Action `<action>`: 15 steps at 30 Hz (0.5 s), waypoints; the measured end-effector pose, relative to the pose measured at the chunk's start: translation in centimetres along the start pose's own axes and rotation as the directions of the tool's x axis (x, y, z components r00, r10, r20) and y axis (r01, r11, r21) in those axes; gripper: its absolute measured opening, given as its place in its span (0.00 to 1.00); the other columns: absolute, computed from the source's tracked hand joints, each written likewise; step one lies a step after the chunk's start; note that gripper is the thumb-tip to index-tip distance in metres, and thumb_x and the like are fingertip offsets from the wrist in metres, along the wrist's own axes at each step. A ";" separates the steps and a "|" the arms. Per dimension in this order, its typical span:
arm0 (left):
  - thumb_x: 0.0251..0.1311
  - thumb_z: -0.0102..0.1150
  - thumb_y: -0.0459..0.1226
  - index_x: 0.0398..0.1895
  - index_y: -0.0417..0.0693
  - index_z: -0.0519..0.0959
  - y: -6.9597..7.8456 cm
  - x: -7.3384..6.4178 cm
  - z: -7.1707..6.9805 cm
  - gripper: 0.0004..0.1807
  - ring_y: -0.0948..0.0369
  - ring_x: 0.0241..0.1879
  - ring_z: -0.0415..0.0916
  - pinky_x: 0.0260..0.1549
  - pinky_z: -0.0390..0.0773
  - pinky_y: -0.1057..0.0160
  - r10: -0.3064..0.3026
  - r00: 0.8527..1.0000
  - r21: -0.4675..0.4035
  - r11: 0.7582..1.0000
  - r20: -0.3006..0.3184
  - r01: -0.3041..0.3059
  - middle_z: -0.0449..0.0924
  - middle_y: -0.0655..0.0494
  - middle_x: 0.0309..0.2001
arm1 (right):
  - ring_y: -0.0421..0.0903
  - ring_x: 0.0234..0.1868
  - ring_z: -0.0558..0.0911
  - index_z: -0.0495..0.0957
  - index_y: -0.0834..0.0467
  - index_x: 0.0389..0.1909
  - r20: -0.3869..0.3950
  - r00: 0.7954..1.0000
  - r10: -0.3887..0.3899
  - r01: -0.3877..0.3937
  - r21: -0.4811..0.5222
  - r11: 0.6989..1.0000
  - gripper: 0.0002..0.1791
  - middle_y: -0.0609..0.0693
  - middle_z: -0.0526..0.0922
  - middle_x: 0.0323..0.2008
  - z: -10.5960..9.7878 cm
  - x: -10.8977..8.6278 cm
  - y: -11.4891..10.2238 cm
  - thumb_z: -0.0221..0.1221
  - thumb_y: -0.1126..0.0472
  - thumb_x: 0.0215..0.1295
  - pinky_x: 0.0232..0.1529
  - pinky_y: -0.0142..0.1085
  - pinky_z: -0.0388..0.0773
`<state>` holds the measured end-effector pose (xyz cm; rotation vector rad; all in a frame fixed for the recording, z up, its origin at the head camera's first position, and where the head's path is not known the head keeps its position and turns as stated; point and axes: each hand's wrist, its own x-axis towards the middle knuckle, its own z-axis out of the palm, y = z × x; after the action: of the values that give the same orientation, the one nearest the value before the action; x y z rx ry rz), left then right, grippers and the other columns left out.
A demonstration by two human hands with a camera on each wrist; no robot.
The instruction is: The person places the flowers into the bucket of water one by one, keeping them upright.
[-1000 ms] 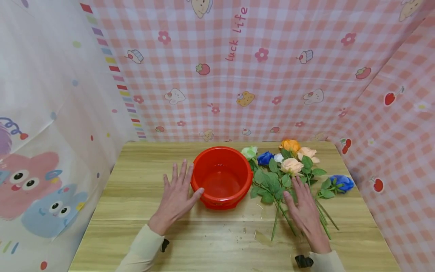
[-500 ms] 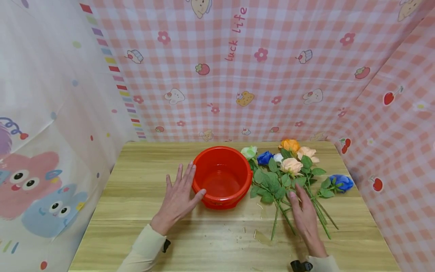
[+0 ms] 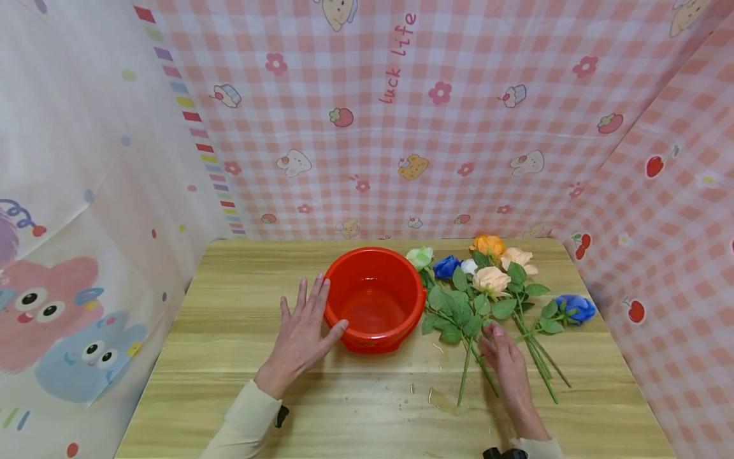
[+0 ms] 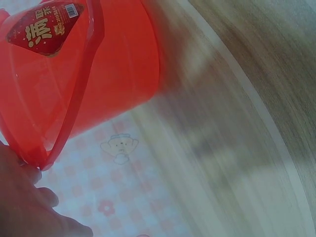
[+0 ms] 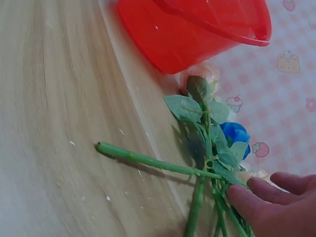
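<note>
Pink gingham cloth (image 3: 367, 146) backed a wood-grained surface (image 3: 229, 319) where a round, glossy red bucket (image 3: 374, 299) stood, the left hand (image 3: 299, 338) spread at its side, apparently steadying it; beside it lay ruffled flowers (image 3: 492, 280), smooth stems (image 3: 465, 373) handily turned nearward, the right hand (image 3: 509, 366) among them, whether pinching one I couldn't tell

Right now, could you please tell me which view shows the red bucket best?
The head view: the red bucket is uncropped, its inside visible. Left wrist shows a cropped side and label; right wrist, a cropped side.
</note>
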<state>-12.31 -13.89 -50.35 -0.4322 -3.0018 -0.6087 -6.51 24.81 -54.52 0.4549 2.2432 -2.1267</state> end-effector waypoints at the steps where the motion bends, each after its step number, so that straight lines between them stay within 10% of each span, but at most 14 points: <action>1: 0.70 0.48 0.64 0.85 0.47 0.46 0.0 0.0 0.0 0.50 0.43 0.82 0.30 0.71 0.36 0.25 0.000 1.000 0.001 1.000 0.000 0.000 0.38 0.52 0.85 | 0.44 0.69 0.72 0.51 0.68 0.80 0.005 1.000 0.013 -0.013 0.019 1.000 0.41 0.65 0.58 0.78 0.0 -0.1 0.0 0.35 0.40 0.84 0.67 0.30 0.68; 15: 0.69 0.48 0.64 0.85 0.47 0.45 -0.1 0.1 0.1 0.52 0.41 0.82 0.33 0.71 0.39 0.24 0.004 1.000 0.013 1.000 -0.010 -0.004 0.40 0.51 0.85 | 0.42 0.63 0.78 0.47 0.69 0.80 0.058 0.988 0.140 -0.148 0.170 0.974 0.44 0.67 0.56 0.78 0.4 -0.2 0.2 0.32 0.37 0.82 0.67 0.33 0.72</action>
<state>-12.41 -13.87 -50.48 -0.4326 -2.9932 -0.5883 -6.32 24.41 -54.66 0.5507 1.9442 -2.2425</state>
